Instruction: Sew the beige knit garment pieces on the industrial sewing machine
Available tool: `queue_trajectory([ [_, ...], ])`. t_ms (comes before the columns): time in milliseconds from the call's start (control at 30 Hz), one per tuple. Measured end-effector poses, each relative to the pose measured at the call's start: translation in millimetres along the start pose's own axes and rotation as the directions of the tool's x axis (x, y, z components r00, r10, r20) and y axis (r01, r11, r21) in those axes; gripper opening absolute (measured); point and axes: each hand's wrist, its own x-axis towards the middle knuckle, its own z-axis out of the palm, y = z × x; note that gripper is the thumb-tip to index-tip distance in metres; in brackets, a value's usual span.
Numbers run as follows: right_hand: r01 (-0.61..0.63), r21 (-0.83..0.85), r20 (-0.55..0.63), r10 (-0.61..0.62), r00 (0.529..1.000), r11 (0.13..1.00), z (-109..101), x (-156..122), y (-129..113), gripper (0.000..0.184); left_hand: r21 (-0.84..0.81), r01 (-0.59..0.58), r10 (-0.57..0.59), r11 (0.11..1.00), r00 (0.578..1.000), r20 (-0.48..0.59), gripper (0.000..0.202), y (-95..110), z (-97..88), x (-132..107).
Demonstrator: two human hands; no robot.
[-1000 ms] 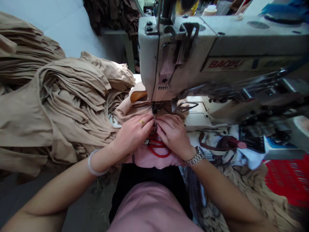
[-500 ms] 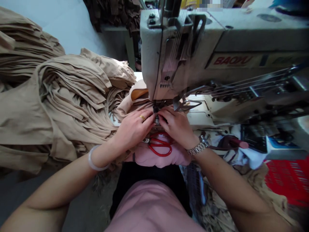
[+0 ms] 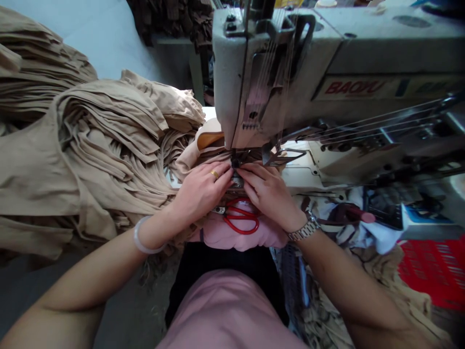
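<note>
My left hand (image 3: 201, 191), with a gold ring and a pale bangle at the wrist, presses flat on beige fabric (image 3: 189, 157) just left of the needle of the grey sewing machine (image 3: 327, 87). My right hand (image 3: 271, 194), a metal watch on its wrist, lies with fingers stretched toward the presser foot (image 3: 236, 169) from the right. Both sets of fingertips meet at the needle area, holding the fabric down. Red-handled scissors (image 3: 241, 220) lie on pink cloth (image 3: 236, 237) just below my hands.
A big heap of folded beige garments (image 3: 90, 150) fills the left side. Thread lines run along the machine arm. At right lie white and dark cloth scraps (image 3: 359, 223), a red plastic basket (image 3: 432, 271) and more beige scraps (image 3: 381, 291) below.
Both hands have slid a little up toward the needle and presser foot, uncovering more of the red scissors. The view has dropped slightly.
</note>
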Motion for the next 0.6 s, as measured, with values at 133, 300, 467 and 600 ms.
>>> queue_trajectory([
  [133,0.006,-0.028,0.007,-0.006,1.000,1.000,-2.6,2.0,-2.7,0.033,0.021,-0.010,0.010,1.000,1.000,-0.014,0.028,-1.5,1.1,-0.8],
  [300,0.091,-0.131,0.045,-0.086,0.995,0.987,-1.8,1.5,-7.1,0.037,0.028,-0.031,0.031,0.999,0.999,-0.008,0.026,2.1,5.3,-1.3],
  [467,0.210,-0.096,0.043,-0.207,0.978,0.973,-7.6,-7.4,10.7,0.039,-0.038,0.010,-0.005,0.999,0.991,0.136,0.025,-11.1,-13.8,8.0],
  [600,0.009,-0.021,-0.002,-0.009,1.000,1.000,-18.4,3.7,50.1,0.029,-0.022,0.163,-0.157,0.986,0.972,0.173,0.036,-88.0,-68.0,20.4],
])
